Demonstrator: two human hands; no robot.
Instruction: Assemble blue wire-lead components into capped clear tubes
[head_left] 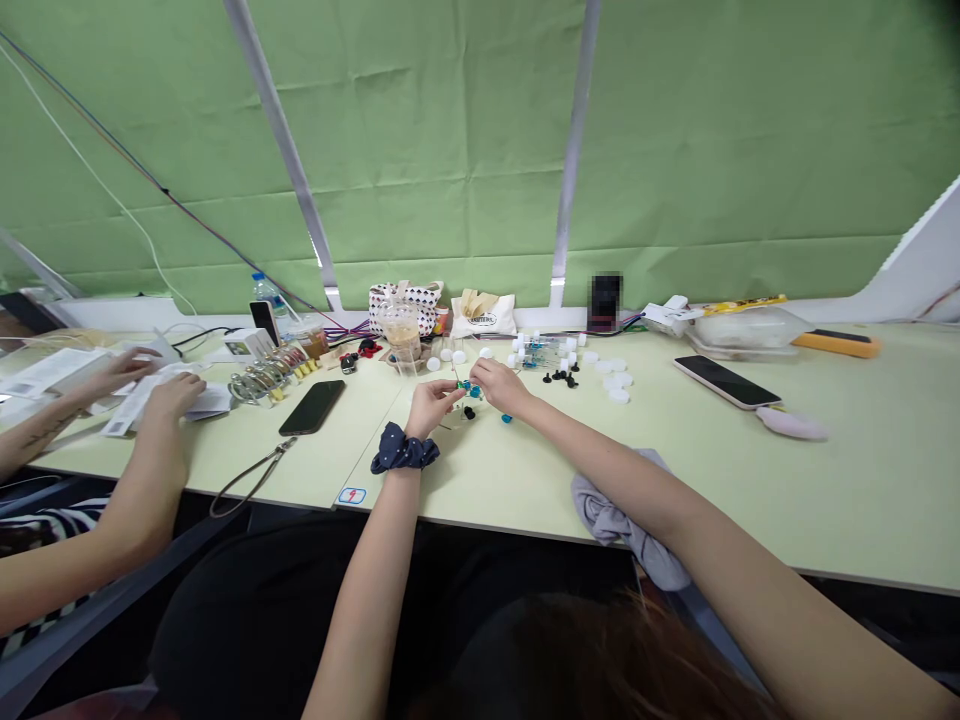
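While a grey cloth (600, 510) lies at the near edge of the table (487, 480), by the right forearm, both hands meet farther in. Step in hand, judged: two-handed fingertip work on the small blue-green pieces (463, 386). Left hand (433, 403): thumb and fingers pinched on them. Right hand (496, 383): fingers bunched close against them; exact grip hidden, cannot tell. Handling would call for a steady left pinch and light right fingertips. Pieces look tiny, glossy, bright; joins unresolved. Just nearer: one black piece (469, 412), and a loose blue piece (507, 419) by the right wrist. Farther right: black pieces (561, 378), white discs (619, 380). Beyond: clear blue-tinted parts (547, 352); far left of these, a plastic cup (401, 335).
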